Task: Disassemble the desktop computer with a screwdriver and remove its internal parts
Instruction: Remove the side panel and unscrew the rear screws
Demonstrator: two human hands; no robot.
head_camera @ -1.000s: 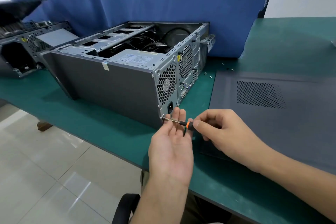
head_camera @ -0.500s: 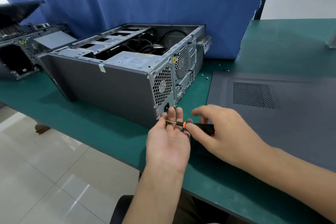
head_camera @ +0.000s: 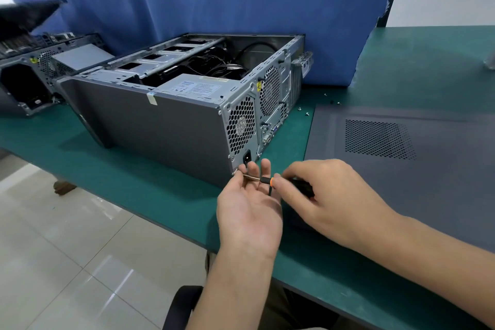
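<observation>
The screwdriver (head_camera: 271,181) is on the job, its tip pressed into the lower near corner of the rear face of the desktop computer (head_camera: 171,126), just under the power socket. The screw head is too small to make out. The case lies on its side on the green bench (head_camera: 134,177), open at the top, with the power supply (head_camera: 195,87) still seated inside.

Here's the change: a second ago the right hand (head_camera: 326,195) was wrapped round the handle. Then its fingers lifted off, and now they pinch it again up by the orange collar. That looks like a re-grip between turns, so I'd say this screw is being backed out bit by bit. The tip hasn't left that corner.

The left hand (head_camera: 249,211) keeps its place, palm up and fingers straight under the shaft. It steadies the tool rather than clasping it, and is probably ready to catch the screw.

For the task, it's early. The side panel (head_camera: 401,169) already lies flat on the bench to the right, with loose screws (head_camera: 308,114) beside it, but no internal part is out yet. This fixing looks like one of those holding the power supply.
</observation>
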